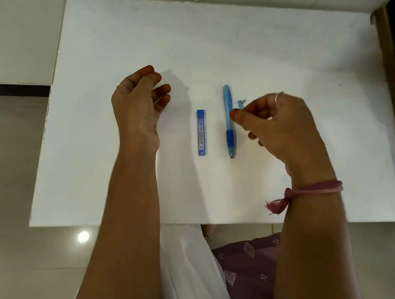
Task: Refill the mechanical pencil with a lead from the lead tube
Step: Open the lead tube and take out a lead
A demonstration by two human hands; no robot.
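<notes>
The white tabletop [211, 48] fills most of the view, its near edge running across just above your lap. Your two bare forearms reach over that edge from below.

Your left hand [139, 106] hovers over the left-centre of the tabletop, palm turned inward, fingers loosely curled around nothing; its grip is relaxed and holds no object. A thin gold ring [121, 86] sits on one finger.

Your right hand [280, 126] hangs over the right-centre, fingers curled, thumb and forefinger brought close together just beside the pencil barrel. Whether that narrow grip pinches something fine cannot be told. A silver ring [278, 96] shows on one finger, and a pink thread band [314, 189] with a frayed tassel circles the wrist.

The mechanical pencil [228, 121] lies flat between your hands, pointing toward you, tip nearest your body. Its barrel is translucent light blue with a darker blue rubber sleeve near the tip. Your right thumb tip sits at its right side; contact cannot be confirmed.

The lead tube [201, 132] lies flat just left of the pencil, parallel to it and apart from it: a slim blue case with a printed label, untouched by either hand.

A small light-blue cap [241, 103] lies just right of the pencil's upper barrel, partly hidden behind your right fingertips.
</notes>
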